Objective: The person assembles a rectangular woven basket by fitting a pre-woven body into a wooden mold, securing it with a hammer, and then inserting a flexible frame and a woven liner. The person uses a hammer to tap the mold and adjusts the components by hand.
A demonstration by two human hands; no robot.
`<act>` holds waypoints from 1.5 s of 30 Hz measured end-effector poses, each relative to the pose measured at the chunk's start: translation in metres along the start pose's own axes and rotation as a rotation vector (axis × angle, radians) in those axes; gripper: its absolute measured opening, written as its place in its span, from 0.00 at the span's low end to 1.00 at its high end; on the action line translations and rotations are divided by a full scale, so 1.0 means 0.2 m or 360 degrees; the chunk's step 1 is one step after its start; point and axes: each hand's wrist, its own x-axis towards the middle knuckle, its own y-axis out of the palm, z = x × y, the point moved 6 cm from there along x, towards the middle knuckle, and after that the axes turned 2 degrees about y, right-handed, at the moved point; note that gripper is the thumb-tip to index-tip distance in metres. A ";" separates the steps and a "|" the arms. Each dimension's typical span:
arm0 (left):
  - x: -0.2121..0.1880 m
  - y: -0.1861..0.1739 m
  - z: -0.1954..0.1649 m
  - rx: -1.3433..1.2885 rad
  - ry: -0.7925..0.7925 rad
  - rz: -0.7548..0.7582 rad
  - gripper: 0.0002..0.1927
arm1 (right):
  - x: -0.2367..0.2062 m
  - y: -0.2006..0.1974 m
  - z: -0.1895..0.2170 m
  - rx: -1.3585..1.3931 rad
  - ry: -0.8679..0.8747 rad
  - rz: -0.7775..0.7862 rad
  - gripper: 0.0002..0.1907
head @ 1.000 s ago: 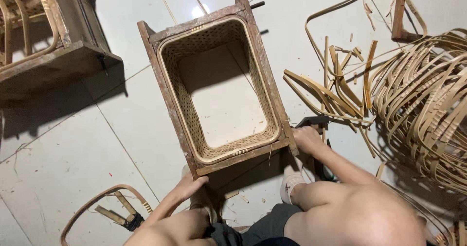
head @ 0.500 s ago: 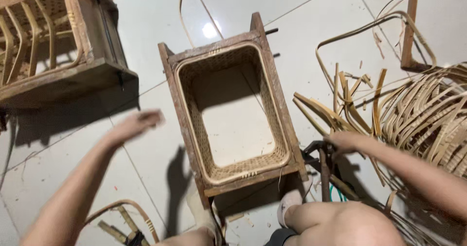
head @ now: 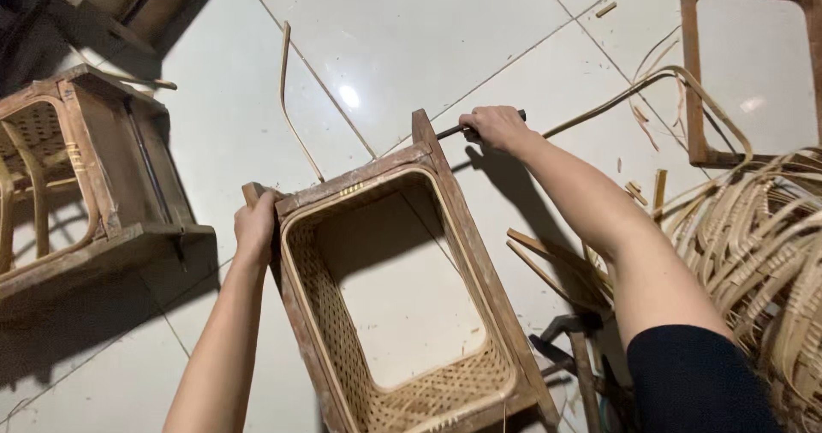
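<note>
While half a second ago both arms were swinging loose above the floor, I'm now seeing both hands landing on the wooden frame (head: 390, 279). My left hand (head: 255, 226) is clamping its grip around the frame's near left corner post, fingers wrapped over the top edge. My right hand (head: 492, 127) is closing tight around a thin dark rod (head: 451, 130) jutting out beside the far right corner post; earlier that hand was down by the cane strips. The view is also sitting closer and lower over the frame than before.

I'm looking at the frame standing on the pale, glossy tiled floor (head: 411, 39), open through the middle: a rectangular box of worn, scuffed brown timber, lined inside with fine woven cane mesh and a rounded cane rim. A similar wooden frame (head: 94, 185) is sitting to the left, well apart. Loose flat cane strips (head: 753, 236) are curling in a springy heap on the right, and a hammer (head: 578, 356) is lying near my right arm.
</note>
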 end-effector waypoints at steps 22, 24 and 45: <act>0.07 0.10 0.16 -0.0274 -0.0001 0.0091 0.19 | 0.31 0.37 0.11 0.0367 -0.0167 0.0947 0.12; 0.08 0.12 0.14 -0.0319 0.0062 0.0127 0.19 | 0.25 0.30 0.09 -0.0113 -0.0146 0.0326 0.21; -0.03 0.09 0.27 -0.0094 0.0183 -0.0052 0.19 | 0.23 0.44 0.09 0.0026 -0.0286 0.0967 0.19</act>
